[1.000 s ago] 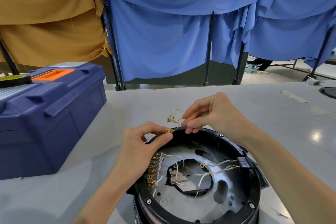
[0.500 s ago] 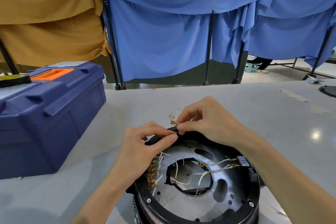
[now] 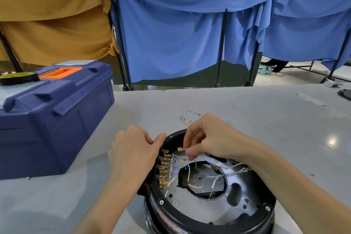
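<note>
The right hand [image 3: 212, 138] is now reaching down inside the black round base [image 3: 209, 220], which is standing on the table [image 3: 247, 119] just in front of the person. Its fingers [image 3: 188, 137] are closing tightly, thumb against forefinger, and they are pinching a brass terminal [image 3: 180, 149] by its tail end near 11 o'clock of the base. Half a second before, this hand was holding a short loose wire [image 3: 188, 117] over the far rim. Now that wire is lying free on the table just beyond the base at 12 o'clock, and nobody is touching it.

The left hand [image 3: 134, 150] is not pinching a terminal any more. It is resting against the rim at 10 o'clock, with the thumb lying on the black edge. Its fingers are curling down on the outer side, so one cannot tell if they are gripping anything. Just beside the thumb, a row of brass connectors [image 3: 164, 171] is running along the inner wall at 9 o'clock.

The blue toolbox [image 3: 57, 119] is sitting at 9 o'clock of the base, as before.
</note>
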{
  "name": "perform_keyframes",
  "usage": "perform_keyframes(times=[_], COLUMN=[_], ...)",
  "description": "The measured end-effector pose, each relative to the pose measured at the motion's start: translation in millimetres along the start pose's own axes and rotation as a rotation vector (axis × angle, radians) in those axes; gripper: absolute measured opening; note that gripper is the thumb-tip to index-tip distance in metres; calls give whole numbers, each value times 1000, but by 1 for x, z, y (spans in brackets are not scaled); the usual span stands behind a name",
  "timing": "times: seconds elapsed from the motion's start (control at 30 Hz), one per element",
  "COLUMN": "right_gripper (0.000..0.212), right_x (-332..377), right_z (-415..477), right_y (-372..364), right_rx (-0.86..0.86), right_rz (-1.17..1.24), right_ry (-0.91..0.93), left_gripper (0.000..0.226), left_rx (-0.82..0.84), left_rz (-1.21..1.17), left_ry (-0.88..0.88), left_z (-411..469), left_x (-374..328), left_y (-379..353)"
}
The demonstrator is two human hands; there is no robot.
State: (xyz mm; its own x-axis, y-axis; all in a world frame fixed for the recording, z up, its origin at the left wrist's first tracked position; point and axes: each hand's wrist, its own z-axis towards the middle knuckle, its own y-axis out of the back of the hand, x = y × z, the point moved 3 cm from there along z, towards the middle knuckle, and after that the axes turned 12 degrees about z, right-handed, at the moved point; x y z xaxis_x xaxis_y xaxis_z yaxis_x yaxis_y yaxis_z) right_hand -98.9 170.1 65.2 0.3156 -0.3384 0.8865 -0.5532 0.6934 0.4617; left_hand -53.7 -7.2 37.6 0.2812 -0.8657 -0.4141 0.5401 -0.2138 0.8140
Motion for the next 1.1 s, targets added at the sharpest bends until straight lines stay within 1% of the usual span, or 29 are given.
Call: perform_keyframes(times=[0.17,0.37,0.47,0.67,0.73,0.8,0.9,1.1], right_gripper=[15,7,5,2,2,3,2,2], right_x=[2,7,10,9,6,2,-4,-7], right_z=[-2,-5,-6,-5,-4,-3,-1,-1], right_y=[3,10,10,2,0,-1,-4,-5], right_rx=[-16,-16,30,61,59,58,59,44], right_rz=[-77,-23,-37,-85,-79,-71,-52,14], right_ry=[-15,-17,-11,6,8,-1,-15,-5], left_gripper=[48,52,49,48,48,49,50,51], left_rx=[-29,-26,-15,12,20,20,28,44], left_rz=[124,26,-15,1,55,104,132,207], left_ry=[29,43,56,47,10,-64,-153,-194], left_z=[-4,-7,-11,-18,-16,-16,-17,-14], left_x=[-1,-2,-7,-15,-16,-18,-21,-22], left_y=[-4,-6,-8,-10,-8,-5,-4,-5])
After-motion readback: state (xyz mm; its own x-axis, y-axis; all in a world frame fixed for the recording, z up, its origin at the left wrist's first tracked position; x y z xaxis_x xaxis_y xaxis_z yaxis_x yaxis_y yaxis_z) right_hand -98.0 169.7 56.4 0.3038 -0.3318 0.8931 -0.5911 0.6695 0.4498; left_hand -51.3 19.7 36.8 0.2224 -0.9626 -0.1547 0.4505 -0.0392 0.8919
